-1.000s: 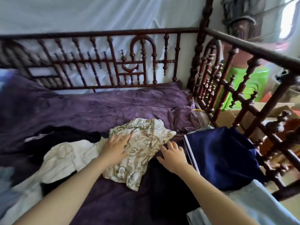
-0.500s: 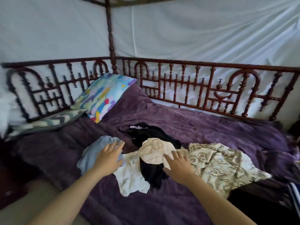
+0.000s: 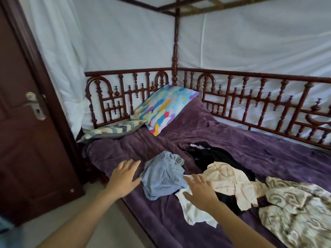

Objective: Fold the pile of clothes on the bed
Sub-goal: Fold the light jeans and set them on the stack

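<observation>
Both hands are out flat and hold nothing. The left hand [image 3: 123, 178] has its fingers spread wide at the bed's near edge, just left of the blue garment [image 3: 163, 176]; I can't tell if it touches. The right hand [image 3: 200, 191] is also spread, over the white garment [image 3: 194, 212], just right of the blue one.

The pile lies unfolded on the purple bedspread [image 3: 259, 140], toward the near side. 5 pieces show: blue, white, a cream piece [image 3: 231, 179] over a black garment [image 3: 213, 154], and a patterned cloth [image 3: 293, 213] at far right.

All look light, limp and creased, and nothing looks fragile. It is probably best to pinch a hem or shoulder seam and shake each piece out. The blue one sits mostly on its own and is the easiest to lift. The rest overlap and would likely drag their neighbours.

Beyond are 2 pillows, a striped pillow [image 3: 114, 129] and a colourful pillow [image 3: 166, 108]. Past them are the carved rail [image 3: 250, 97], white netting [image 3: 125, 42] and, at left, a door [image 3: 26, 149]. The overlap looks like the only obstacle.
</observation>
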Motion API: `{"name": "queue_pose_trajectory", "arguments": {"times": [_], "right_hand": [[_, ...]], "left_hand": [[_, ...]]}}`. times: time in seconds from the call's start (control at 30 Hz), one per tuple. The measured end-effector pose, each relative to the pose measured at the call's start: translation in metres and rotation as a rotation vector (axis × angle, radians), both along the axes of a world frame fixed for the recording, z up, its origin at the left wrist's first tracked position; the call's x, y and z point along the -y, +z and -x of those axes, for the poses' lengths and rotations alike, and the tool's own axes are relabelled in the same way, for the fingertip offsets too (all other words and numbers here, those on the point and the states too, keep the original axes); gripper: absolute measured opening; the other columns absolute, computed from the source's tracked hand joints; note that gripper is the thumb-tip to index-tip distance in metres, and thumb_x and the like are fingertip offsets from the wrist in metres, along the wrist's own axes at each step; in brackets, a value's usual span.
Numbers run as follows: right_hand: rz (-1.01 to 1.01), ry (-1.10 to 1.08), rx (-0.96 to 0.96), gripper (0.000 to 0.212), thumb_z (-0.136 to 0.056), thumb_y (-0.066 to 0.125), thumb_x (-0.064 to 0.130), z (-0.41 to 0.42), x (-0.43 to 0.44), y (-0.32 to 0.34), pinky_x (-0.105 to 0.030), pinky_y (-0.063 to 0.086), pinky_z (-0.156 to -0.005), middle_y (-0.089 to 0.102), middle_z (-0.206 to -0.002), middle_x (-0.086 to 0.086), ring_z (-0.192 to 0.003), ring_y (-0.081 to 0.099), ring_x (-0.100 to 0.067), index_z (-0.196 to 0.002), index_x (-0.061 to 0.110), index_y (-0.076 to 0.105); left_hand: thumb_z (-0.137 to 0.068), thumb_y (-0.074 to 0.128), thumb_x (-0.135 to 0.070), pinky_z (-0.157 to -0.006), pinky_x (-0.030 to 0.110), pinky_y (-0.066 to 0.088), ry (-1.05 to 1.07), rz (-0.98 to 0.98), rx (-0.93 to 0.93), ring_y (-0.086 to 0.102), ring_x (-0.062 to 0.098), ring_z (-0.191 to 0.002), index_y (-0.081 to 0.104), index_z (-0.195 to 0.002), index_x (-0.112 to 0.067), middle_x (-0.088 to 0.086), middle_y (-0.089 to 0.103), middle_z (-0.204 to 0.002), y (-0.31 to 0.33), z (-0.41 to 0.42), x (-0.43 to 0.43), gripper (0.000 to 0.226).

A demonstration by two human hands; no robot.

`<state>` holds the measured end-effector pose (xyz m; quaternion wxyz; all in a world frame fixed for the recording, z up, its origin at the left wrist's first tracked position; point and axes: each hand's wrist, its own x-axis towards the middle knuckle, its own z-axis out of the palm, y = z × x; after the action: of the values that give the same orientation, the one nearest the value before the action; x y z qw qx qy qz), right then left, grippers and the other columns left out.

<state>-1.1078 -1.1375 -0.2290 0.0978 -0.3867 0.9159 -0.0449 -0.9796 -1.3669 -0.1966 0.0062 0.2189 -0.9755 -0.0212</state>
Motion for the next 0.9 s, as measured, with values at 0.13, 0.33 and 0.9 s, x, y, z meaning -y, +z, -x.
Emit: {"name": "queue_pose_trajectory", "arguments": {"times": [0.13, 0.33, 0.9], "right_hand": [[0.029, -0.054, 0.06, 0.058, -0.094, 0.041, 0.044, 0.026, 0.021, -0.016, -0.042, 0.022, -0.111, 0.023, -0.149, 0.001, -0.14, 0.016, -0.022, -0.146, 0.032, 0.018], [0.017, -0.153, 0.152, 0.06, -0.095, 0.041, 0.044, 0.08, 0.069, -0.045, -0.04, 0.023, -0.111, 0.024, -0.15, -0.001, -0.139, 0.022, -0.022, -0.147, 0.03, 0.015], [-0.085, -0.315, 0.258, 0.06, -0.096, 0.04, 0.042, 0.15, 0.206, -0.087, -0.038, 0.029, -0.109, 0.022, -0.15, -0.003, -0.139, 0.022, -0.024, -0.148, 0.029, 0.012]], "left_hand": [[-0.096, 0.04, -0.046, -0.112, 0.035, 0.022, -0.025, -0.053, 0.025, 0.008, 0.022, -0.144, 0.007, -0.15, -0.028, 0.0, 0.011, -0.157, -0.01, 0.02, 0.018, 0.066], [-0.096, 0.039, -0.044, -0.114, 0.033, 0.018, -0.088, -0.06, 0.013, 0.007, 0.019, -0.144, 0.006, -0.15, -0.027, -0.001, 0.01, -0.157, -0.012, 0.078, 0.063, 0.065], [-0.096, 0.041, -0.043, -0.11, 0.034, 0.026, -0.088, -0.425, 0.198, 0.019, 0.025, -0.139, 0.015, -0.149, -0.022, 0.003, 0.025, -0.151, -0.109, 0.202, 0.18, 0.063]]}}
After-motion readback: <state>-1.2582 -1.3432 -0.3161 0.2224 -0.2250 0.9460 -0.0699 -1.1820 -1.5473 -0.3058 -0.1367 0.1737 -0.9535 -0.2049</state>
